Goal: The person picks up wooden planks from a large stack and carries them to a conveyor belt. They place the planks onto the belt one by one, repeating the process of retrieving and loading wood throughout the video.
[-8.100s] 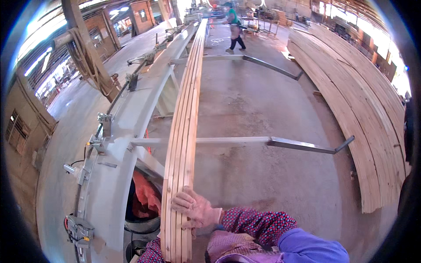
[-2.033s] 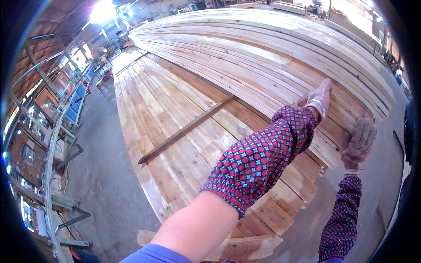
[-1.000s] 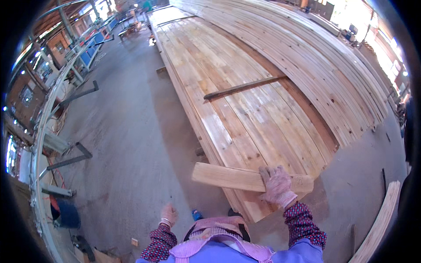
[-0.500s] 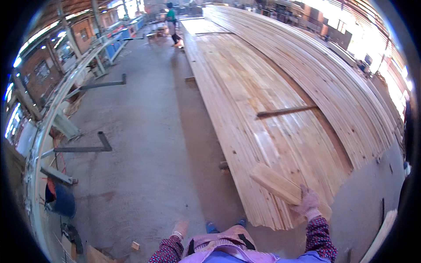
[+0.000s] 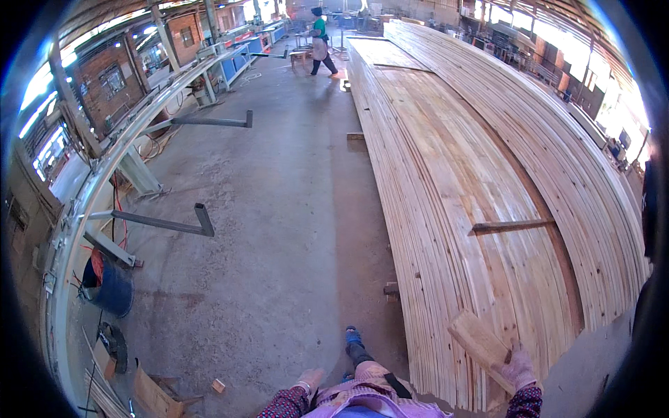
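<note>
My right hand [image 5: 517, 366], in a pale glove, grips the near end of a short wooden board [image 5: 481, 343]. The board slants over the near end of a long stack of planks [image 5: 435, 244]; whether it rests on them I cannot tell. Low by my waist hangs my left hand [image 5: 310, 378], nearest to the concrete floor and touching nothing that I can see. Its fingers are too small and turned away to make out. A dark wooden strip [image 5: 512, 226] lies crosswise on the stack beyond the board.
A long metal rail frame [image 5: 104, 174] with dark angled arms [image 5: 167, 221] projects from the left. Near it stand a dark blue bucket [image 5: 111, 285] and a cardboard box [image 5: 157, 393]. A small wood block [image 5: 219, 385] lies on the floor. Far ahead a person [image 5: 320, 45] walks.
My view has swung, so the stack sits further right and lower. One of my feet now shows ahead of me. My right hand remains on the board; the distant person has changed stance.
</note>
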A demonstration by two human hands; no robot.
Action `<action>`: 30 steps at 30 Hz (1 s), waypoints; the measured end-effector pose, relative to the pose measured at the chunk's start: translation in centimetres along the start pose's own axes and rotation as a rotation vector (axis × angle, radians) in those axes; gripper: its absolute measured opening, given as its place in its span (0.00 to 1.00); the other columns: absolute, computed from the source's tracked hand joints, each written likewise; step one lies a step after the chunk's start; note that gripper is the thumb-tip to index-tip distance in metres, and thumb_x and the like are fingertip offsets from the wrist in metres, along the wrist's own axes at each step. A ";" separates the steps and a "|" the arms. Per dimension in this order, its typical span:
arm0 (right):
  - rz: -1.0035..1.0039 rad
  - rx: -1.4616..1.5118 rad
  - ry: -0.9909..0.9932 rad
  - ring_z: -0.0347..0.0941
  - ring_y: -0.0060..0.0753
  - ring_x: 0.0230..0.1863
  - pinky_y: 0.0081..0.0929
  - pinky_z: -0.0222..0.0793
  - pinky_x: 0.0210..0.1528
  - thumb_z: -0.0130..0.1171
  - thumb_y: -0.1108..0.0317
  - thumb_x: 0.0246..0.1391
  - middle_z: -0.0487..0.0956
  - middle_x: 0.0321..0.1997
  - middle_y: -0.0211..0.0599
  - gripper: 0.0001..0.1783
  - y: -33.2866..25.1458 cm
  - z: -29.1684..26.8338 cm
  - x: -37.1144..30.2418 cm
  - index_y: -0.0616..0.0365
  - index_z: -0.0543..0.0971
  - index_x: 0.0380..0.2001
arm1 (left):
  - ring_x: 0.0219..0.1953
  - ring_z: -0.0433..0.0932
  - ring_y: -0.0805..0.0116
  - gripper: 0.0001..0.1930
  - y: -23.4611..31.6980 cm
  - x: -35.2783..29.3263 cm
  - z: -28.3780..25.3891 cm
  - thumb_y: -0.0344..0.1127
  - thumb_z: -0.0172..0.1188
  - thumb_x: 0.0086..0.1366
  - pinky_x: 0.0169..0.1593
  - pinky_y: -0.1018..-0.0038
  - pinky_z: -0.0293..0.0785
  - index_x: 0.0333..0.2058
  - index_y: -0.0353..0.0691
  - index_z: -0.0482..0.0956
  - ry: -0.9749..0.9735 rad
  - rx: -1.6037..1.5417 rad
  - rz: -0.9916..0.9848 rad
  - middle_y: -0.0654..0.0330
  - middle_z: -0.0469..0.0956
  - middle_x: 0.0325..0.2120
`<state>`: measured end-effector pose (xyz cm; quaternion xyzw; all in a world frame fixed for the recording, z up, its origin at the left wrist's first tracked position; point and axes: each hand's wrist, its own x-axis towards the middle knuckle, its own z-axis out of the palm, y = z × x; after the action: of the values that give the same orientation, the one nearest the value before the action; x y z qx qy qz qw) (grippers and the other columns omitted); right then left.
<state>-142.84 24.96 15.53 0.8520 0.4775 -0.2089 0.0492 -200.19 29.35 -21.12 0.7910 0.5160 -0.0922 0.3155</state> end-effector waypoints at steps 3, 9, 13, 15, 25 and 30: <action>-0.286 0.323 0.248 0.62 0.54 0.65 0.42 0.56 0.67 0.62 0.43 0.47 0.68 0.62 0.57 0.50 -4.4 0.7 7.5 0.67 0.60 0.64 | 0.42 0.80 0.46 0.15 -1.9 4.2 -3.6 0.33 0.51 0.63 0.44 0.58 0.77 0.48 0.39 0.75 -0.075 -0.118 -0.220 0.46 0.80 0.38; -0.633 0.238 0.220 0.63 0.53 0.65 0.39 0.58 0.67 0.55 0.43 0.56 0.69 0.63 0.53 0.39 -23.1 -3.4 17.8 0.63 0.67 0.61 | 0.44 0.80 0.50 0.14 -4.8 10.2 -15.3 0.32 0.49 0.65 0.43 0.59 0.78 0.48 0.41 0.74 -0.043 0.109 -0.212 0.49 0.80 0.41; -0.834 0.094 0.048 0.65 0.52 0.64 0.39 0.58 0.67 0.55 0.43 0.56 0.69 0.63 0.52 0.38 -34.0 -2.7 22.6 0.62 0.68 0.60 | 0.48 0.77 0.49 0.14 -8.0 10.4 -17.2 0.32 0.48 0.66 0.48 0.57 0.75 0.48 0.40 0.75 0.298 0.002 -0.289 0.47 0.78 0.45; -0.860 0.034 -0.024 0.65 0.51 0.64 0.39 0.59 0.67 0.54 0.42 0.57 0.69 0.64 0.52 0.38 -37.4 -1.5 24.4 0.62 0.68 0.60 | 0.53 0.74 0.45 0.14 -5.5 11.5 -21.0 0.35 0.46 0.67 0.54 0.54 0.72 0.46 0.39 0.75 0.271 -0.231 -0.389 0.43 0.75 0.49; -0.837 -0.061 -0.488 0.63 0.50 0.66 0.40 0.57 0.68 0.46 0.35 0.58 0.67 0.65 0.51 0.41 -48.0 12.6 27.5 0.57 0.68 0.62 | 0.49 0.77 0.41 0.15 -7.5 5.9 -22.4 0.37 0.58 0.59 0.50 0.53 0.75 0.44 0.36 0.77 -0.015 -0.283 -0.594 0.39 0.79 0.43; -0.753 -0.081 -0.575 0.65 0.52 0.64 0.42 0.60 0.65 0.45 0.45 0.62 0.69 0.63 0.53 0.31 -46.9 18.9 29.9 0.52 0.68 0.62 | 0.54 0.73 0.41 0.20 -18.0 6.8 -25.0 0.46 0.49 0.65 0.58 0.50 0.67 0.48 0.37 0.76 0.011 -0.383 -0.766 0.36 0.76 0.45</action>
<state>-174.11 68.61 -8.30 0.5245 0.7280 -0.4210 0.1334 -217.39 54.20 -11.98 0.4700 0.7820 -0.1011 0.3967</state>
